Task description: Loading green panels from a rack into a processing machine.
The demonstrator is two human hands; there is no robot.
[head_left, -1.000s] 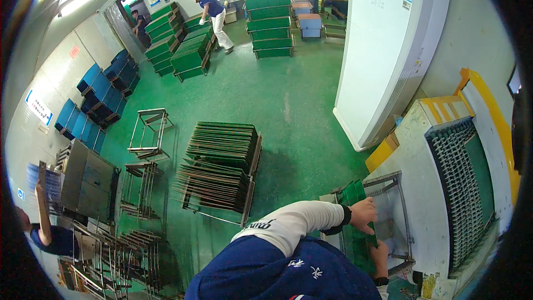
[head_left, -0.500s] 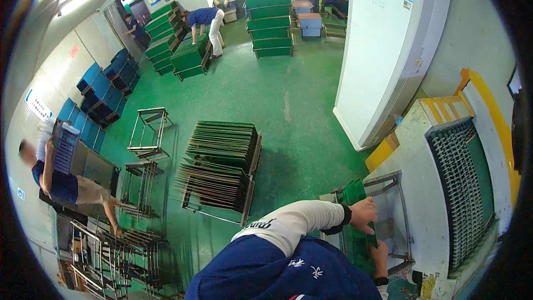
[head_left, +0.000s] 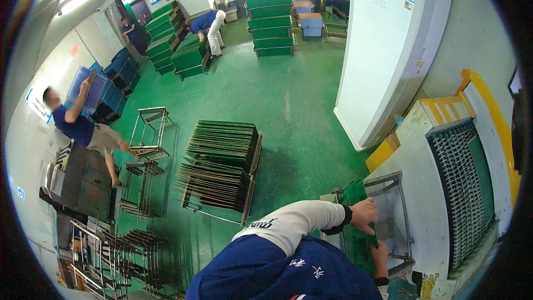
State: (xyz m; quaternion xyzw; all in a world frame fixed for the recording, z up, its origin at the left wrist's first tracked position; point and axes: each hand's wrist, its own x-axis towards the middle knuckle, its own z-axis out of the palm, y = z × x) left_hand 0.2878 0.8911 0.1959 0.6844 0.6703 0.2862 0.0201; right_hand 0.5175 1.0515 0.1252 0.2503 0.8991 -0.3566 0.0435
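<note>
At the lower right, a metal rack (head_left: 401,200) holds a row of thin green boards (head_left: 351,195) standing on edge. My left hand (head_left: 363,215) has its fingers bent over the top edges of the boards at the far side. Nearer to me, my right hand (head_left: 380,258) grips the same row of boards at its other end, the fingers partly hidden behind them. Both hands look closed on the boards, which sit within the rack.
Two racks of upright boards (head_left: 222,144) stand on the green floor left of me. Beyond them are bare metal frames (head_left: 149,130). A conveyor machine (head_left: 461,189) is at my right, a tall white cabinet (head_left: 377,50) farther off. A co-worker (head_left: 78,122) carries a bluish slotted panel.
My hands and the boards stay in place. The co-worker on the left has stepped farther away along the wall with the bluish panel, a hand lifted off the metal frames.
</note>
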